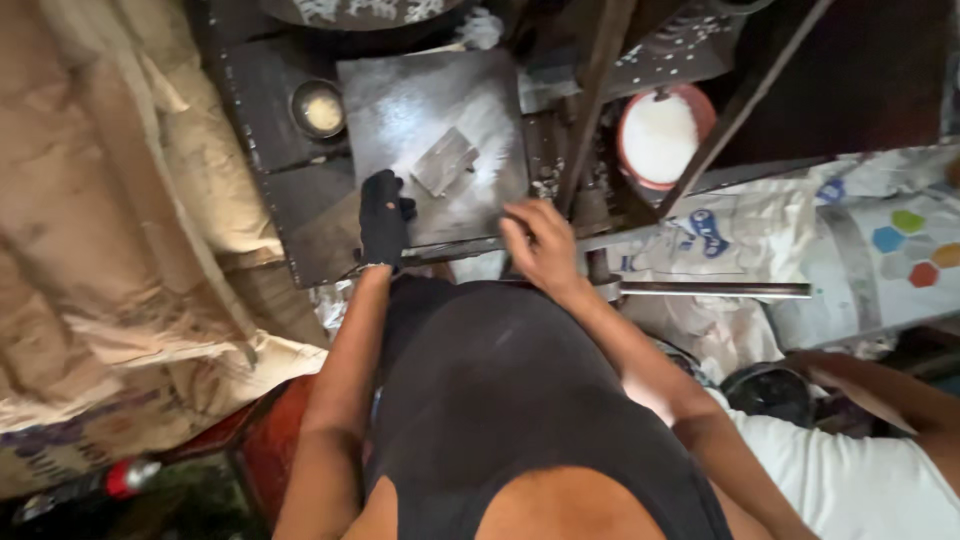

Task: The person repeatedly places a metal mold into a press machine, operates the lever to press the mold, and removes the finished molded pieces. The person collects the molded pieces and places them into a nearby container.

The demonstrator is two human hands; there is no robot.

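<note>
Sacks (110, 230): tan, creased, heaped along the whole left side; cut off by the left and top edges; lower part lost in shadow.

Printed bags (780, 235): white, with coloured marks, lying right of the work surface; run out of view at the right edge.

Work table (265, 120): dark metal, dusted white; far end cut off at the top edge, near edge partly hidden by the person's torso.

Metal plate (400, 100): square, grey, smeared with white powder, lying flat on the table. Bare room shows on its upper left; its right edge meets a dark slanting bar (590, 110) that crosses part of the table.

Bowl of white powder (658, 135): round, red-rimmed, right of the plate and apart from it, partly crossed by a second bar.

Rod (715, 290): horizontal, steel, below the bowl, reaching right from beside the right hand.

Small block (445, 160): grey, rectangular, tilted, resting on the plate near its middle; no hand touches it.

Small cup (320, 110): round, pale contents, just left of the plate.

Left hand (384, 218): black-gloved, fingers together and flat, pressed on the plate's near left corner.

Right hand (540, 240): bare, fingers curled downward at the plate's near right edge; whether it grips anything cannot be told.

Another person's arm (880, 395): lower right, cut off.
</note>
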